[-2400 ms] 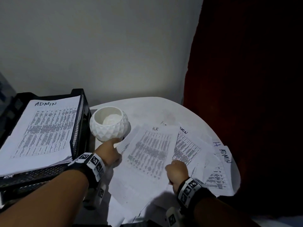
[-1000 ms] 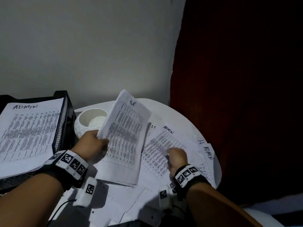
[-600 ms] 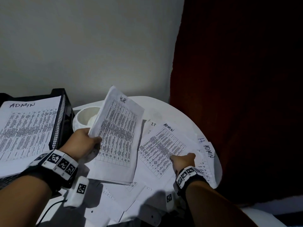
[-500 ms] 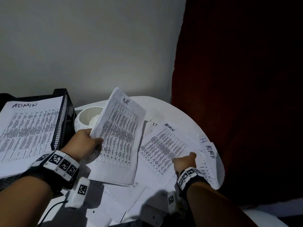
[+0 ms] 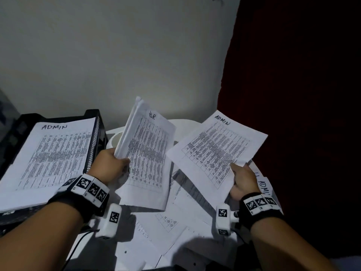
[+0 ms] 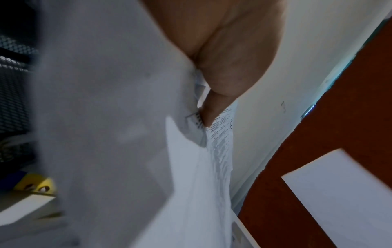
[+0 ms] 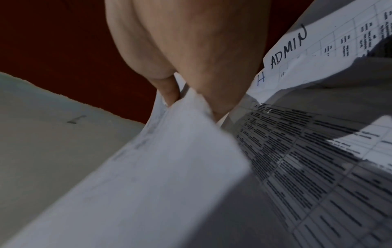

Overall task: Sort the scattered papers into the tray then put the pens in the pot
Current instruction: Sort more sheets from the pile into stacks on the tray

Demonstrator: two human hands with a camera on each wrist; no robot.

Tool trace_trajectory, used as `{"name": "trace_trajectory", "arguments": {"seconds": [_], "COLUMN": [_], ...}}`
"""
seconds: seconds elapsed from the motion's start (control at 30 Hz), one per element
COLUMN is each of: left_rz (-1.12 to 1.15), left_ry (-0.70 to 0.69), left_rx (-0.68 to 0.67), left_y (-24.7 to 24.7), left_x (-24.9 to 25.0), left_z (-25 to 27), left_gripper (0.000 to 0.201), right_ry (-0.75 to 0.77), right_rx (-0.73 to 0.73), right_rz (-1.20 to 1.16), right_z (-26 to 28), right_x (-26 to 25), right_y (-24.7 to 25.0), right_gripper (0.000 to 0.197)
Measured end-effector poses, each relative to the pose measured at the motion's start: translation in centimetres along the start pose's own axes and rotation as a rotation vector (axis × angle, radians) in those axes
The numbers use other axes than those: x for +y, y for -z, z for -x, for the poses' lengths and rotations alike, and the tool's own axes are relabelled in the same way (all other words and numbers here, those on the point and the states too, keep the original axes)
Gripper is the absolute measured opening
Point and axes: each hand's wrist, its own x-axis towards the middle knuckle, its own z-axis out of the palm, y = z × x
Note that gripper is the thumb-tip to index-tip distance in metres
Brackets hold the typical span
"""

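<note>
Both forearms reach forward from the bottom edge of the head view, bare to the wrist, each wearing a black band with square black-and-white markers and a small white camera unit slung beneath. The left hand is raised with its back toward the camera, thumb on top and fingers curled underneath, pinching the near edge of a sheaf of sheets. The right hand sits lower and farther right, thumb and curled fingers clamped on the lower corner of a single sheet; the right wrist view shows the fingertips pressed together on its edge.
</note>
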Motion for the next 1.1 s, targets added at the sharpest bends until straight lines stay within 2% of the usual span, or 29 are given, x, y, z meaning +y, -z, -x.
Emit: {"name": "trace_trajectory", "arguments": {"seconds": [0.13,0.23,0.33,0.4,0.47,0.5,0.53,0.6,0.63,0.7,0.77,0.83,0.93,1.0,1.03,1.1], "left_rz": [0.295,0.436,0.515,0.478,0.51,0.546,0.539,0.365,0.251,0.199,0.15,0.054,0.127,0.037,-0.006,-0.035], "left_ry": [0.052,0.042,0.069,0.072,0.103,0.121,0.112,0.049,0.011,0.031,0.025,0.012,0.049,0.023,0.002,-0.029], "left_rx": [-0.121,-0.245,-0.412,-0.439,-0.449,-0.449,-0.434,-0.365,-0.332,-0.279,-0.209,-0.14,-0.109,-0.056,-0.034,-0.003], "left_y": [-0.9,-1.6,-2.1,-2.9,-3.4,-3.8,-4.2,-4.4,-4.3,-4.1,-3.8,-3.1,-1.8,-1.2,-1.0,-0.7], "left_x": [1.3,1.5,1.3,1.0,1.2,1.1,1.1,0.5,0.3,0.2,0.2,0.1,-0.5,-0.5,-0.4,-0.4], "left_z": [1.5,1.8,2.1,2.0,2.3,2.3,2.5,2.6,2.7,2.3,1.9,1.4,0.3,0.2,0.2,0.1], "left_gripper": [0.009,0.015,0.042,0.063,0.072,0.067,0.051,0.019,0.016,0.018,0.013,0.009,0.009,0.01,0.011,0.012], "right_ry": [-0.055,-0.063,-0.06,-0.075,-0.084,-0.081,-0.07,-0.059,-0.058,-0.066,-0.034,0.035,-0.076,-0.136,-0.132,-0.076], "right_rx": [-0.22,-0.287,-0.292,-0.286,-0.279,-0.269,-0.262,-0.25,-0.253,-0.202,-0.035,0.195,0.399,0.436,0.426,0.4], "right_rz": [0.054,0.163,0.246,0.254,0.247,0.245,0.252,0.243,0.23,0.235,0.32,0.571,0.844,0.89,0.901,0.963], "right_z": [1.5,2.6,3.1,3.2,3.5,3.8,3.9,4.2,4.2,3.6,2.5,0.9,-1.0,-1.6,-1.5,-1.3], "right_x": [1.1,2.5,3.4,4.0,4.5,4.7,4.8,5.1,5.1,5.2,4.9,4.3,4.6,5.6,6.0,6.8], "right_y": [-1.5,-2.8,-3.5,-3.8,-4.2,-4.5,-4.6,-5.0,-5.0,-4.4,-3.0,-0.3,4.4,5.9,6.0,5.7], "right_gripper": [0.033,0.03,0.026,0.025,0.029,0.03,0.03,0.029,0.027,0.023,0.026,0.033,0.064,0.088,0.09,0.072]}}
